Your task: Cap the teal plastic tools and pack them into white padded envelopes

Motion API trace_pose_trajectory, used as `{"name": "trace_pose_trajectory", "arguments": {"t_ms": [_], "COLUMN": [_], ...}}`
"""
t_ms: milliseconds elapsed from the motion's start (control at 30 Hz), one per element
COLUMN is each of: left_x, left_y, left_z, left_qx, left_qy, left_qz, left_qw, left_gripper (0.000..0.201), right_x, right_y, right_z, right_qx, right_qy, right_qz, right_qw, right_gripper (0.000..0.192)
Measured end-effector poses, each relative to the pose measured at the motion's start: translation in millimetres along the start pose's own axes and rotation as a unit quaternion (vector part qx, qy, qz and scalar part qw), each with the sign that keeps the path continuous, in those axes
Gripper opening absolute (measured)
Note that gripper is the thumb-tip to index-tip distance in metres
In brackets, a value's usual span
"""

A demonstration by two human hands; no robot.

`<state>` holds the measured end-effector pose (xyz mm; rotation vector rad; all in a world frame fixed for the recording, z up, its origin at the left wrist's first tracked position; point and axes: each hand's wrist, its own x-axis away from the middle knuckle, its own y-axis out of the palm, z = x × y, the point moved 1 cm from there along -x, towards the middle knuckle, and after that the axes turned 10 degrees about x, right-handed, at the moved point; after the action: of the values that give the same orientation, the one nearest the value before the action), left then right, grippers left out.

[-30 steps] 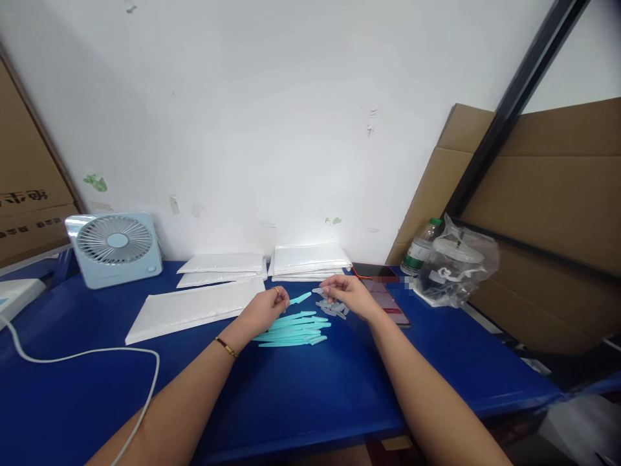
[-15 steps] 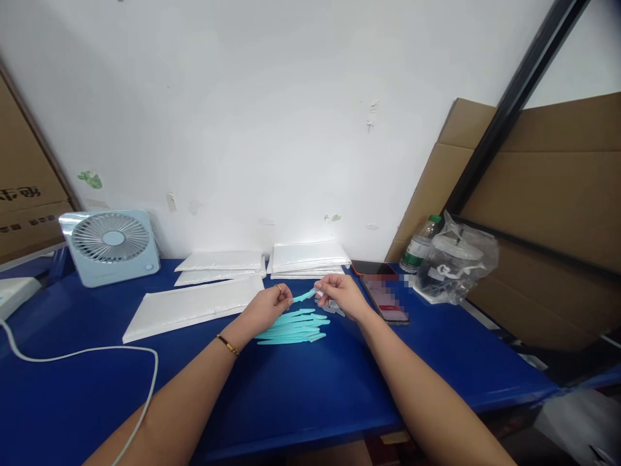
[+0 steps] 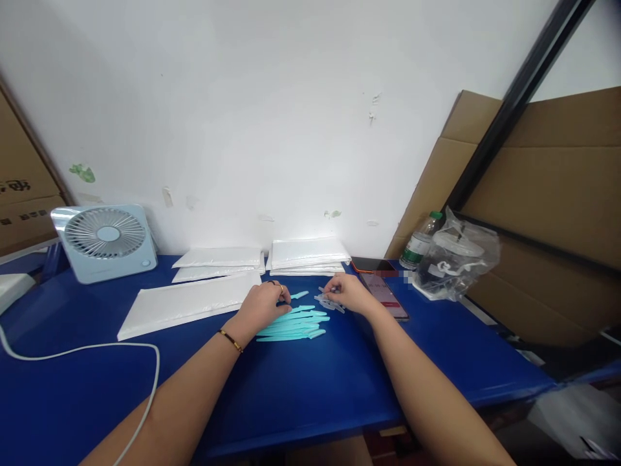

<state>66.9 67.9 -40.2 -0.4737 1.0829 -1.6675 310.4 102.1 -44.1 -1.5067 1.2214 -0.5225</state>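
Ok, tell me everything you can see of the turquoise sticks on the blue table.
The turquoise sticks are slim, smooth and plastic-looking, with what look like notches near their right ends. Several lie flat on the blue table, roughly side by side, lengthwise left to right, some overlapping. One lies farther back, partly hidden by the left hand. That hand's fingers are over the farther sticks; contact is unclear, as is the exact count.

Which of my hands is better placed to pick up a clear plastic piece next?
Probably your right hand: it is right at the clear plastic pieces, while your left hand is over by the turquoise sticks.
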Motion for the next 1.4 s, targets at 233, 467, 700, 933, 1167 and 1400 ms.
{"name": "trace_pose_trajectory", "arguments": {"t_ms": [233,467,700,933,1167,1400], "left_x": [1.5,3.0,1.3,-7.0,-5.8,4.6], "left_y": [2.8,3.8,7.7,18.6,12.3,-2.5], "left_z": [0.3,1.5,-0.8,-8.1,-4.8,-2.9], "left_qx": [0.014,0.038,0.018,0.022,-0.002,0.036], "left_qy": [-0.051,-0.065,-0.073,-0.008,0.011,-0.004], "left_qz": [-0.041,-0.047,-0.005,0.007,0.024,-0.065], "left_qw": [0.998,0.996,0.997,1.000,1.000,0.997], "left_gripper": [0.013,0.015,0.014,0.014,0.018,0.021], "right_x": [-0.6,-2.3,0.3,-2.5,-4.6,10.6], "right_y": [8.9,13.0,7.0,16.2,12.6,-13.7], "right_z": [-4.9,-1.7,-7.2,-20.9,-18.1,2.6], "right_qx": [0.068,0.054,0.025,-0.015,-0.023,-0.059], "right_qy": [-0.066,-0.070,-0.091,-0.102,-0.095,-0.076], "right_qz": [-0.011,-0.021,-0.043,-0.034,-0.015,-0.103], "right_qw": [0.995,0.996,0.995,0.994,0.995,0.990], "right_gripper": [0.009,0.012,0.008,0.007,0.009,0.014]}}
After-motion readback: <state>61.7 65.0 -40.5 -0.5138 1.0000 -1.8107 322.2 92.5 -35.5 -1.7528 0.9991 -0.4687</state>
